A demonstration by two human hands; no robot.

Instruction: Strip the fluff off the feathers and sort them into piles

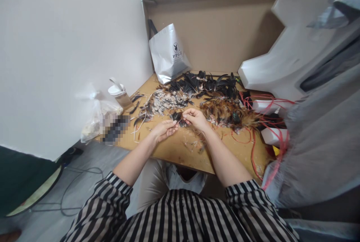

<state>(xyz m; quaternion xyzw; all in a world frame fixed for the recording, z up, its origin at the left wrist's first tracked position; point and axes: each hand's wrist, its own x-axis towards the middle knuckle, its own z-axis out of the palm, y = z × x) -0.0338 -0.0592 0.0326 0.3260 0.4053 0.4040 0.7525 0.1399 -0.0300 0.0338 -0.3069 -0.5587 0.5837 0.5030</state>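
My left hand (pixel 165 129) is closed in a pinch, thumb against forefinger, over the front part of the table. Close beside it on the right, my right hand (pixel 196 119) pinches too, its fingertips a little higher. Between the two sets of fingertips is a small dark feather (pixel 177 116); its thin quill is hard to make out. Just beyond my hands spreads a pile of pale, speckled feathers (pixel 165 100). Brown feathers (pixel 222 111) lie heaped to the right of my right hand, and long black feathers (pixel 208 82) lie behind.
A silver bag (pixel 168 54) leans at the back left of the wooden table (pixel 168 148). A lidded cup (pixel 120 96) and a clear plastic bag (pixel 94 122) stand at the left. Red cords (pixel 254 156), white power strips and a large white machine (pixel 292 43) occupy the right.
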